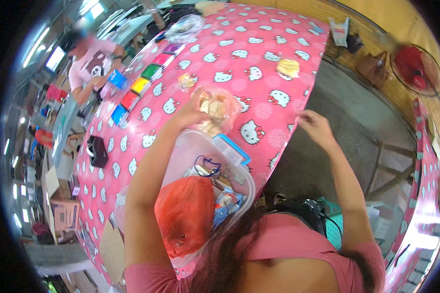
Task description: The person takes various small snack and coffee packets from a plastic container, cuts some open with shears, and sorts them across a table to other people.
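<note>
Left hand (194, 111): clamped on left side of clear bag (224, 103), pale pieces inside.
Right hand (316, 129): by right edge of counter (298, 51), fingers bent; can't tell if pinching.
Bag position: right of left hand, just beyond bin, no clear long axis; left hand nearer.
Bin (178, 151): clear plastic, holds red bag (186, 210), blue bundle (228, 204), dark cord (208, 167).

A yellow wall (291, 12) bounds the upper right side. The floor (310, 129) is grey. The main table (261, 51) carries a pink patterned cover; a second pink-covered table (427, 146) stands at the right edge. Linear lamps (36, 47) illuminate the left area.
</note>
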Demonstrator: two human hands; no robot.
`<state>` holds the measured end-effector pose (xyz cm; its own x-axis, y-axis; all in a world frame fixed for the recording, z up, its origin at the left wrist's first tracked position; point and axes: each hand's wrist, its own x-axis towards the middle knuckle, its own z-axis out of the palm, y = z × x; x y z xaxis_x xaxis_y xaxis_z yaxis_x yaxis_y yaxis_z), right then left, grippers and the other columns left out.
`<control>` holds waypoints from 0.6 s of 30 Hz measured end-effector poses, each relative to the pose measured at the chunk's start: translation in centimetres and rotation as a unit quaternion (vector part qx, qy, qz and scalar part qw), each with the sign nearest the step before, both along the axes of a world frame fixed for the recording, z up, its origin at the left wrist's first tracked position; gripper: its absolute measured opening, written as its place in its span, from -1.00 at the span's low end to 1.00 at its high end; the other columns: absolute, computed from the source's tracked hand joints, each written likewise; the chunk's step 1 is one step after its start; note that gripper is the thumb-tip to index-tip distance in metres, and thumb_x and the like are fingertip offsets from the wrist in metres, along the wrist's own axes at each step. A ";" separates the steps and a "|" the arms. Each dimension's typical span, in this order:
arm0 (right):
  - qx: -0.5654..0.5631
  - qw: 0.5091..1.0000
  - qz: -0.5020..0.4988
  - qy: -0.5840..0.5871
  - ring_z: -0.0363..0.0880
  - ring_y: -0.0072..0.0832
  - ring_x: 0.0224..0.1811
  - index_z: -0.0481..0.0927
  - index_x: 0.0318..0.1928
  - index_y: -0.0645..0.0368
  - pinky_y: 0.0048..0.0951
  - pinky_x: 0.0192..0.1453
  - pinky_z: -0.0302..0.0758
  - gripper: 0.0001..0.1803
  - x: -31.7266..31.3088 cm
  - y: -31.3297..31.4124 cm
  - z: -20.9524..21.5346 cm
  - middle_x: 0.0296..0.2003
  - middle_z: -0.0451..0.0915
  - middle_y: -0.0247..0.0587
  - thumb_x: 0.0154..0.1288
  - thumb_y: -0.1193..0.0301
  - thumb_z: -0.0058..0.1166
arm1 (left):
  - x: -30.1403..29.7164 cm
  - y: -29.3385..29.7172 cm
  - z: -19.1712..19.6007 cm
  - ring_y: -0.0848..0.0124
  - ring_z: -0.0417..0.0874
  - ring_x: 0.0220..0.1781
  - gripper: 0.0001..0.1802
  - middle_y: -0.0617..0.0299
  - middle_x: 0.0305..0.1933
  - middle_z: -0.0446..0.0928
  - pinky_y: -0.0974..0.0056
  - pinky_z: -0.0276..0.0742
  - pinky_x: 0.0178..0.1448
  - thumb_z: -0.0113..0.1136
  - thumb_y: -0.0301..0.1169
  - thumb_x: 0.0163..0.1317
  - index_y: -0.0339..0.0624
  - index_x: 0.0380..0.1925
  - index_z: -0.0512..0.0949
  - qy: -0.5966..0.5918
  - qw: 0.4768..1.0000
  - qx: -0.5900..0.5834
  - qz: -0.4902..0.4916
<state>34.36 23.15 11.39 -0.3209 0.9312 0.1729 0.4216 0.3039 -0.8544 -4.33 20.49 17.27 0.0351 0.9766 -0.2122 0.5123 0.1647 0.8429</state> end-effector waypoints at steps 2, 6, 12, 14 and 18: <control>0.019 0.993 0.112 0.036 0.52 -0.58 -0.19 0.52 -0.11 0.23 -0.54 -0.10 0.47 -0.74 -7.8 0.5 2.5 -0.24 0.57 -0.26 0.17 0.44 0.08 | -1.2 -0.6 -0.8 0.45 0.42 -0.03 0.00 0.18 0.40 -0.14 0.35 0.47 -0.23 0.17 -0.60 -0.11 0.10 0.33 -0.13 0.012 0.999 0.037 -0.035; 0.066 0.970 0.223 0.071 0.55 -0.46 -0.17 0.51 -0.11 0.24 -0.49 -0.06 0.46 -0.74 -18.2 3.3 1.8 -0.23 0.58 -0.17 0.14 0.56 -0.03 | 0.3 -0.3 0.9 0.49 0.50 -0.32 -0.02 0.14 0.41 -0.16 0.39 0.44 -0.38 0.07 -0.65 -0.10 0.16 0.32 -0.14 -0.095 0.995 0.024 0.032; 0.158 0.946 0.260 -0.113 0.51 -0.16 -0.12 0.50 -0.11 0.26 -0.34 -0.01 0.41 -0.66 -26.1 10.9 -3.4 -0.19 0.54 -0.01 0.04 0.63 -0.13 | -1.1 1.2 2.2 0.55 0.46 -0.56 -0.30 0.15 0.18 0.25 0.51 0.21 -0.63 0.06 -0.38 0.08 0.10 0.25 0.06 -0.184 0.968 0.033 0.166; 0.124 0.943 0.281 -0.126 0.46 -0.13 -0.04 0.43 -0.04 0.26 -0.28 0.04 0.39 -0.55 -26.8 12.7 -3.7 -0.12 0.50 0.03 -0.06 0.61 0.03 | -2.6 1.4 2.4 0.61 0.32 -0.70 -0.54 0.22 -0.17 0.49 0.56 -0.04 -0.75 -0.01 -0.05 0.18 0.03 0.03 0.31 -0.357 0.898 0.048 0.254; 0.118 0.902 0.356 -0.214 0.46 -0.12 -0.04 0.39 -0.02 0.27 -0.26 0.03 0.40 -0.45 -26.7 15.6 -3.6 -0.12 0.49 0.04 -0.16 0.56 0.15 | -3.3 1.6 2.4 0.60 0.28 -0.72 -0.51 0.18 -0.17 0.49 0.54 -0.02 -0.76 -0.01 0.01 0.16 -0.05 -0.03 0.35 -0.487 0.838 0.031 0.245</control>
<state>7.65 38.76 7.76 -0.9075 0.4161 0.0573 0.3235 0.7795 -0.5365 -7.66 22.14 19.65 -0.2454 0.9327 -0.2644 -0.5400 0.0950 0.8363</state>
